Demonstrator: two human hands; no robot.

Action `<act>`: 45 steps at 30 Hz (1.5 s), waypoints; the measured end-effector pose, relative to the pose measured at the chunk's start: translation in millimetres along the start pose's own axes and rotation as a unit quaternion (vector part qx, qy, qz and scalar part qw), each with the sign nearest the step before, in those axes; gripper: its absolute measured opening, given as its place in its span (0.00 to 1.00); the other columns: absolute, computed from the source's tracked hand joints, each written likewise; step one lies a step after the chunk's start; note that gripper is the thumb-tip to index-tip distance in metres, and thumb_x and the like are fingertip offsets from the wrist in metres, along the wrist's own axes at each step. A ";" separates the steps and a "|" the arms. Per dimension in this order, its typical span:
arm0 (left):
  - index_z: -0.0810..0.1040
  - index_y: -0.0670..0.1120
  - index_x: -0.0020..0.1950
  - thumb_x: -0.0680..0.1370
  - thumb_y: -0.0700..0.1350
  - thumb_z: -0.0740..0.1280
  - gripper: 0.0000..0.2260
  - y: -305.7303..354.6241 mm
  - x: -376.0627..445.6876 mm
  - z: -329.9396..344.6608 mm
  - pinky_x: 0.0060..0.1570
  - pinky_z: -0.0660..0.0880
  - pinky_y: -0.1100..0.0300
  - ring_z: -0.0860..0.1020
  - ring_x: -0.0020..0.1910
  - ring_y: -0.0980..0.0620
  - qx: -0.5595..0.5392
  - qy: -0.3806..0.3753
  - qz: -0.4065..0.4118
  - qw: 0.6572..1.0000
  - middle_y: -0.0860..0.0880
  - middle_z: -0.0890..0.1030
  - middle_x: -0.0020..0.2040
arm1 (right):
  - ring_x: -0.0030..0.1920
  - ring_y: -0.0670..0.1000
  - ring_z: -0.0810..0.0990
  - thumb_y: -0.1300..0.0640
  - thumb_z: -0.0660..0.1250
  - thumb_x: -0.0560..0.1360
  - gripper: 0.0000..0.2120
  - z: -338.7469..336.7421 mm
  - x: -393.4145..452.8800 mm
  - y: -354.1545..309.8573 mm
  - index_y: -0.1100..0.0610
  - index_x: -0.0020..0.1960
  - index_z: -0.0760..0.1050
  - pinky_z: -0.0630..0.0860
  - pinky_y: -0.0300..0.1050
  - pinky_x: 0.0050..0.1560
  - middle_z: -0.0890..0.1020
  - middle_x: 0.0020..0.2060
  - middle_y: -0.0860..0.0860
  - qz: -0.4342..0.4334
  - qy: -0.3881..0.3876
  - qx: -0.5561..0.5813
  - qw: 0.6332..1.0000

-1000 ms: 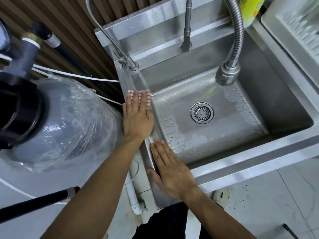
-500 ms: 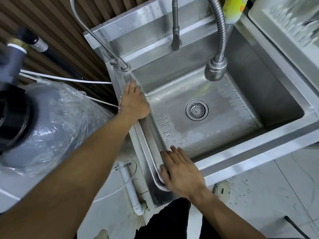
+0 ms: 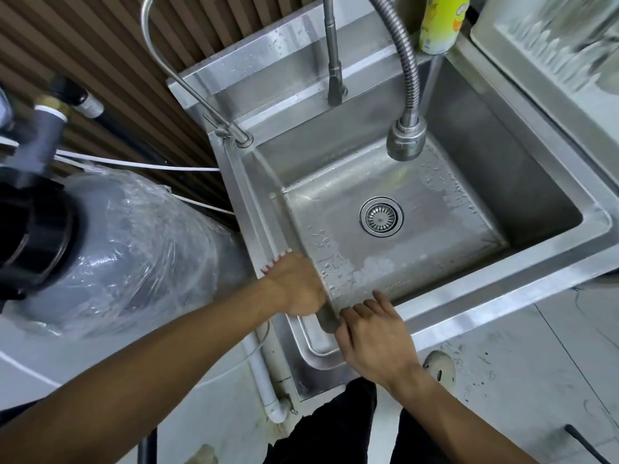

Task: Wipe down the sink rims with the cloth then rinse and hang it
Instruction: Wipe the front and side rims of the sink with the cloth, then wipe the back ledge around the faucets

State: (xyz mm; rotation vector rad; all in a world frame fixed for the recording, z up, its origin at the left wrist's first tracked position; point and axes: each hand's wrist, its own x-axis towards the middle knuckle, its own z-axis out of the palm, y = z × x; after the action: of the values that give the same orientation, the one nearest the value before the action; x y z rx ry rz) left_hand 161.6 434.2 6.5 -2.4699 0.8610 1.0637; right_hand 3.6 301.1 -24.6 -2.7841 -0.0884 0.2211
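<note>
The steel sink's left rim (image 3: 239,195) runs from the small tap toward me. My left hand (image 3: 294,283) lies on that rim near its front end, blurred by motion. Its fingers are bent over a pink-and-white striped cloth (image 3: 275,260), of which only an edge peeks out past the knuckles. My right hand (image 3: 374,333) rests flat on the front-left corner of the rim, fingers spread and pointing toward the basin, holding nothing. The two hands are a short gap apart.
The wet basin has a drain (image 3: 381,216) in the middle. A slim gooseneck tap (image 3: 244,139) stands at the back-left corner and a hose sprayer head (image 3: 406,139) hangs over the basin. A yellow-green bottle (image 3: 439,23), a white dish rack (image 3: 552,38) and a plastic-wrapped grey tank (image 3: 134,249) surround the sink.
My left hand has slid the cloth back along the left rim, from near the tap to close to the front corner. My right hand has shifted to the front-left corner.
</note>
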 end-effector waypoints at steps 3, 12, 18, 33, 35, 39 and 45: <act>0.79 0.51 0.65 0.82 0.51 0.49 0.21 -54.3 16.7 -10.8 0.76 0.56 0.49 0.64 0.75 0.41 -0.069 0.154 -0.014 0.986 0.43 0.73 0.73 | 0.44 0.58 0.83 0.51 0.53 0.78 0.19 -1.8 4.5 -4.0 0.55 0.44 0.82 0.72 0.56 0.70 0.85 0.38 0.54 -0.012 -0.041 -0.018 0.999; 0.51 0.54 0.83 0.84 0.54 0.46 0.26 -66.6 68.1 -16.1 0.78 0.45 0.38 0.46 0.82 0.40 -0.264 0.311 -0.333 0.850 0.48 0.48 0.84 | 0.44 0.54 0.84 0.50 0.54 0.79 0.19 -5.9 6.3 -5.3 0.51 0.43 0.83 0.74 0.55 0.68 0.86 0.38 0.50 -0.007 -0.036 -0.017 0.999; 0.48 0.51 0.84 0.85 0.54 0.47 0.27 -79.2 79.3 -30.7 0.76 0.54 0.37 0.44 0.81 0.39 -0.404 0.299 -0.379 0.777 0.48 0.42 0.84 | 0.43 0.53 0.83 0.50 0.56 0.80 0.16 -2.0 9.1 -5.7 0.48 0.43 0.81 0.73 0.52 0.62 0.85 0.39 0.47 -0.003 -0.038 -0.027 0.999; 0.42 0.44 0.83 0.85 0.52 0.50 0.30 0.5 -10.5 82.1 0.80 0.41 0.42 0.31 0.80 0.44 -0.327 0.346 -0.209 0.854 0.46 0.35 0.83 | 0.70 0.51 0.74 0.53 0.59 0.85 0.18 -44.9 124.8 -19.8 0.51 0.73 0.74 0.68 0.43 0.67 0.78 0.70 0.49 0.081 0.022 0.283 0.955; 0.42 0.45 0.84 0.86 0.52 0.49 0.29 0.4 -9.5 78.6 0.80 0.40 0.42 0.31 0.80 0.44 -0.321 0.342 -0.210 0.858 0.47 0.35 0.83 | 0.76 0.53 0.66 0.49 0.57 0.85 0.23 -54.6 176.4 -40.5 0.54 0.78 0.68 0.61 0.47 0.76 0.72 0.75 0.53 -0.023 0.035 0.237 0.971; 0.46 0.45 0.84 0.84 0.47 0.55 0.30 0.0 -11.6 74.9 0.80 0.45 0.40 0.36 0.81 0.42 -0.321 0.359 -0.204 0.852 0.45 0.39 0.83 | 0.83 0.56 0.46 0.41 0.54 0.85 0.33 -38.2 254.1 -92.1 0.57 0.84 0.52 0.42 0.52 0.82 0.53 0.84 0.56 -0.153 -0.061 0.078 0.983; 0.51 0.43 0.83 0.84 0.50 0.50 0.28 2.7 -8.5 77.0 0.80 0.45 0.41 0.38 0.82 0.44 -0.306 0.365 -0.223 0.851 0.44 0.43 0.84 | 0.83 0.57 0.41 0.44 0.50 0.85 0.35 4.9 290.5 -111.2 0.60 0.84 0.42 0.40 0.54 0.82 0.44 0.84 0.58 -0.143 -0.040 0.001 0.989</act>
State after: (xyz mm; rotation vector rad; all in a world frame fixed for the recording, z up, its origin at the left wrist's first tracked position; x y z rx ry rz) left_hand 113.1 473.8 -39.1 -3.4492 0.0259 0.2028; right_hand 285.4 432.7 -32.2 -2.7186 -0.5024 0.2584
